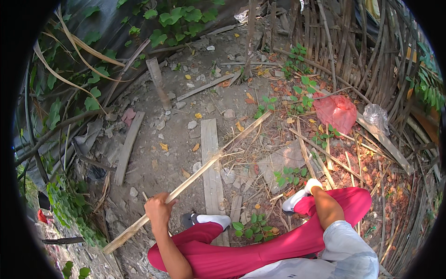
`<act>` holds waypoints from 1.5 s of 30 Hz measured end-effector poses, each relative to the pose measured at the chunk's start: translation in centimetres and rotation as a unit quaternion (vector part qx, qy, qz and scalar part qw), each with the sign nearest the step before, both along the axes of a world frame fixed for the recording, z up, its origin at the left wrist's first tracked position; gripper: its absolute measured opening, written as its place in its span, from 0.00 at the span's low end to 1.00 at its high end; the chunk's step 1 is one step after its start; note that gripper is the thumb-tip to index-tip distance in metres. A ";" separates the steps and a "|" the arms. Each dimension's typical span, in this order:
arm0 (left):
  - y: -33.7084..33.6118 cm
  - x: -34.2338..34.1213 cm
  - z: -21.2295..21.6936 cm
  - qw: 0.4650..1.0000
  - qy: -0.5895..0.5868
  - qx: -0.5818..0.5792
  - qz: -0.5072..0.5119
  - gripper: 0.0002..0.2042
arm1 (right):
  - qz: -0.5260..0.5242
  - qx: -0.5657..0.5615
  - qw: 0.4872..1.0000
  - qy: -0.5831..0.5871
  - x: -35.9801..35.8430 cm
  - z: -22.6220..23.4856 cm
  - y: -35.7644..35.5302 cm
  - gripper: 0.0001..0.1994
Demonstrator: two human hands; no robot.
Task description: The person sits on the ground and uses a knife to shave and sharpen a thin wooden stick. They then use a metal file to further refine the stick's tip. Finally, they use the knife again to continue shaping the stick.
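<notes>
My left hand (pixel 158 210) is wrapped round a long pale strip of split wood or bamboo (pixel 195 176). The strip slants from the lower left to the upper middle, with frayed splinters partway along it. It crosses above a grey weathered board (pixel 209 135) lying on the ground. My right hand (pixel 312 184) is down beside my right shoe (pixel 293 201), close to the ends of several thin wooden slats (pixel 323 167). Bright sun washes it out, and its fingers cannot be made out. My left shoe (pixel 211 220) rests on the near part of the board.
A red plastic bag (pixel 338 113) and a clear plastic bag (pixel 376 116) lie at the right by a fence of sticks (pixel 344 56). A short post (pixel 158 83) stands at the far left. Another plank (pixel 129 149) lies left, near leafy vines (pixel 74 209).
</notes>
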State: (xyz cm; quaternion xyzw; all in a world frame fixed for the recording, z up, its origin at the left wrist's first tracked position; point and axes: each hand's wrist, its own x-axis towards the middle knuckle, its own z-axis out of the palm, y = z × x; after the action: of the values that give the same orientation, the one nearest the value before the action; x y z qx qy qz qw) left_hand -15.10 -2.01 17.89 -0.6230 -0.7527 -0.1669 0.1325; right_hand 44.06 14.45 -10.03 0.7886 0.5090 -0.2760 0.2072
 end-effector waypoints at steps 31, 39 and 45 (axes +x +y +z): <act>3.8 7.4 28.7 0.885 0.432 -0.118 -0.125 0.10 | 0.416 0.477 0.593 0.498 -36.4 39.8 -2.8 0.20; 2.3 10.1 29.6 0.821 0.360 0.374 -0.237 0.34 | 0.325 0.412 0.629 0.574 -35.4 41.3 -1.1 0.17; 7.6 9.7 31.9 0.824 -0.242 0.469 -0.207 0.45 | 0.336 0.447 0.575 0.597 -36.3 42.1 -1.8 0.17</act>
State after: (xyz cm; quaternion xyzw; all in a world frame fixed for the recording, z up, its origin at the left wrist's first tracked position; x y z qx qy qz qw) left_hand -5.36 5.55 49.78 -0.5667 -0.4446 -0.6688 0.1841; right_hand 7.73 12.61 32.04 0.2101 0.8048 -0.3326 -0.4444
